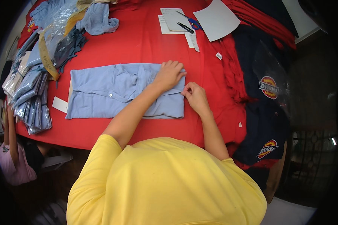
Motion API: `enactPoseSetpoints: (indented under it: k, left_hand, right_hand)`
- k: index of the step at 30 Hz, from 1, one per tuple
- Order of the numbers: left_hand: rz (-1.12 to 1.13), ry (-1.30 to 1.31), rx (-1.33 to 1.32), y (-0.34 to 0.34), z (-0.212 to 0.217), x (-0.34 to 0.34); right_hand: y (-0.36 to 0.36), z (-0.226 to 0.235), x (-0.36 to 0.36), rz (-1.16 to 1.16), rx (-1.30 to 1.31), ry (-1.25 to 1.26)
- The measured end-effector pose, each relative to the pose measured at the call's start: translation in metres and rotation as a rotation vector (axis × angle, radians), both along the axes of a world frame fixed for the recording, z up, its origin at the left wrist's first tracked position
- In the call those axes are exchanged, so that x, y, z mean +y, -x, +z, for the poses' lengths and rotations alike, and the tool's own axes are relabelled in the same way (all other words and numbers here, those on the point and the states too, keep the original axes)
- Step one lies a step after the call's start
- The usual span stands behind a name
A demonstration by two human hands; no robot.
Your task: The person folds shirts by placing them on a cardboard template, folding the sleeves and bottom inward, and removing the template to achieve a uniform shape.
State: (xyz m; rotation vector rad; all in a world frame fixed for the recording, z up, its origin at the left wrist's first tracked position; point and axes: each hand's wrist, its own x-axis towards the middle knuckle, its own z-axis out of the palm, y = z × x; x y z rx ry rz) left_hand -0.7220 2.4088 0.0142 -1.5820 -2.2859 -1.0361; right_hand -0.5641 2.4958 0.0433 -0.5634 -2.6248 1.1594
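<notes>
A light blue collared shirt lies folded into a rectangle on the red table cloth. My left hand rests flat on the shirt's upper right part, fingers spread, pressing the fabric down. My right hand pinches the shirt's right edge between fingers and thumb. A white tag sticks out at the shirt's left side. My yellow shirt fills the lower middle of the view.
Bagged folded blue shirts are stacked at the table's left, loose blue garments behind them. Papers, scissors and a white sheet lie at the back. Dark navy garments hang on the right. Another person sits lower left.
</notes>
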Motion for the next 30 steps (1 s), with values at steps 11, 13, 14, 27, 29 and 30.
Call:
enactPoseSetpoints:
  k: [11, 13, 14, 27, 29, 30]
  left_hand:
    - [0.07, -0.399, -0.112, -0.007, 0.029, -0.028]
    - [0.065, -0.395, -0.02, -0.001, 0.033, -0.031]
    - [0.063, -0.395, 0.041, 0.001, 0.034, -0.033]
    - [0.245, 0.127, -0.124, -0.051, 0.016, -0.122]
    - [0.202, 0.091, -0.221, -0.053, 0.025, -0.13]
    - [0.195, 0.077, -0.3, -0.058, 0.036, -0.133]
  right_hand:
    - [0.019, 0.013, -0.022, 0.111, 0.391, 0.818]
    - [0.024, -0.012, -0.038, 0.217, 0.299, 0.836]
    - [0.019, -0.016, -0.045, 0.189, 0.174, 0.94]
    - [-0.009, -0.01, -0.043, -0.162, -0.024, 1.632]
    - [-0.012, -0.001, -0.046, -0.005, -0.053, 1.483]
    - [-0.012, 0.005, -0.046, 0.078, -0.073, 1.401]
